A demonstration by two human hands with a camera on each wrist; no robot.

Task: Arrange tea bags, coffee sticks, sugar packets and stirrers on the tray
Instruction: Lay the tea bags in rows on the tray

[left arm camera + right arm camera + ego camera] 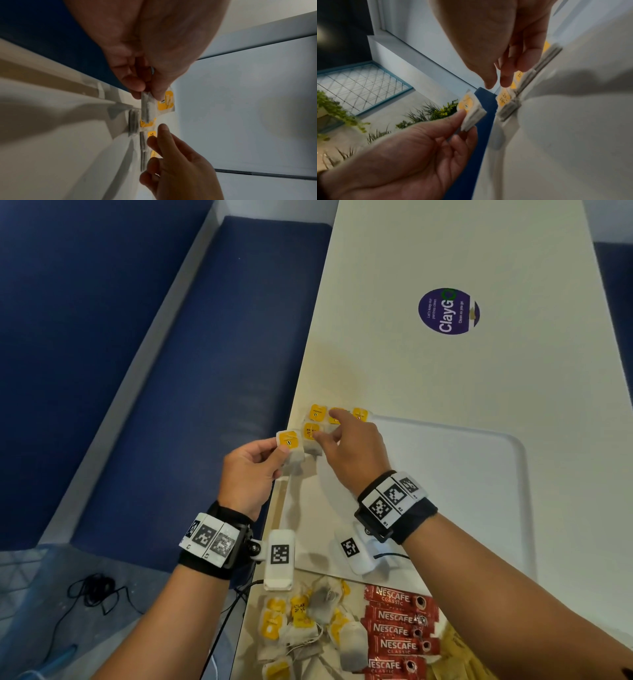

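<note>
My left hand (281,448) pinches a tea bag with a yellow tag (289,441) between thumb and fingers, just off the near-left end of a row of tea bags (317,414) lying in the far left corner of the white tray (479,491). My right hand (327,426) hovers over that row with its fingers loosely extended, the index tip touching one bag and nothing gripped. The left wrist view shows the pinched tea bag (165,103) above the laid tea bags (151,134). In the right wrist view the held tea bag (469,106) is left of the row (504,98).
A loose pile of tea bags (301,621), red Nescafe sticks (397,628) and brown sugar packets (455,652) lie on the table near me. A purple round sticker (448,311) is farther up the table. A blue bench (205,371) runs along the table's left edge.
</note>
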